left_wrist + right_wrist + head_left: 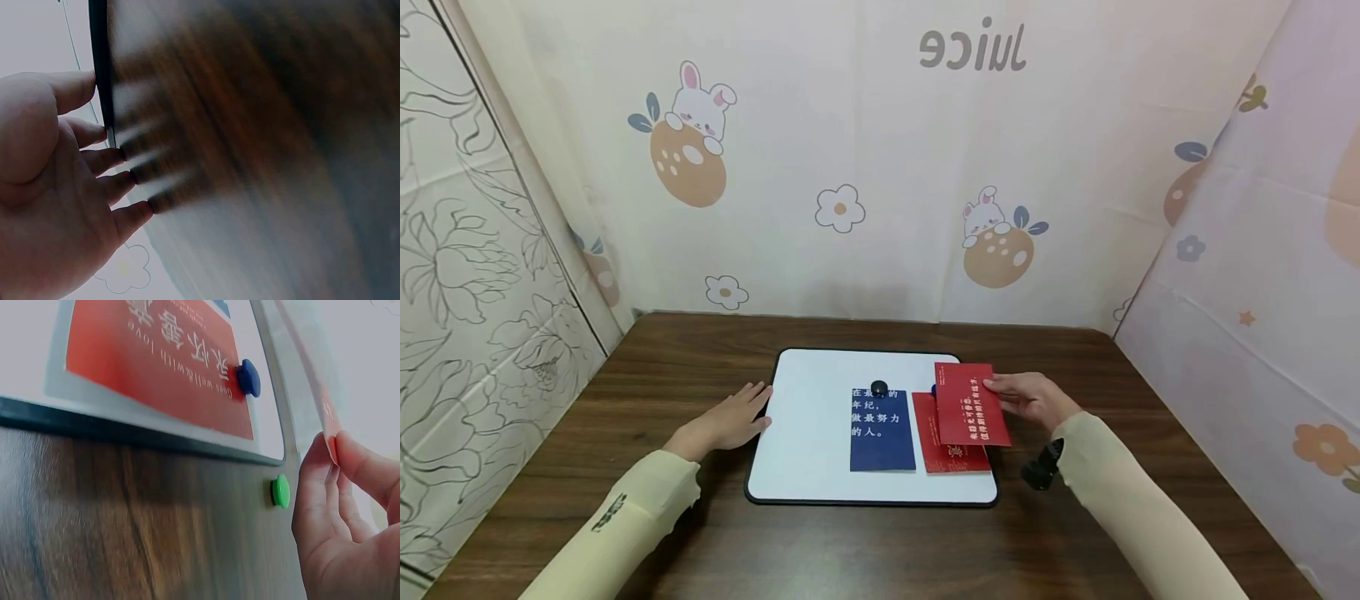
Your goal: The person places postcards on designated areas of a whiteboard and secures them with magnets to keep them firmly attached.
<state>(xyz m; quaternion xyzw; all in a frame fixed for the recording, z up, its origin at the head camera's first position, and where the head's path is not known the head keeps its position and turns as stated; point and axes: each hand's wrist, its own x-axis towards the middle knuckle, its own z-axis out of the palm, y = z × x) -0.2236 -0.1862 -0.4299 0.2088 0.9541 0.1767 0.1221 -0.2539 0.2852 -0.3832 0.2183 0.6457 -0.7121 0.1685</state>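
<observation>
A whiteboard [808,417] with a black rim lies on the table. My left hand [733,419] rests at its left edge; in the left wrist view its straight fingers [128,219] touch the tabletop and the thumb meets the black rim. Between thumb and fingers, my right hand [1030,396] pinches the edge of a red card [962,400] with white writing, raised over the board's right side. Below it a second red card [951,461], partly covered, lies on the board with a blue magnet [249,378] at its top. Left of these is a dark blue card [883,446] under a black magnet [879,387].
A green magnet [281,491] sits on the wooden table [820,558] just right of the board, seen in the right wrist view. Behind the table hangs a patterned curtain [775,125]; more patterned cloth stands at both sides. A black band [1041,468] is at my right wrist.
</observation>
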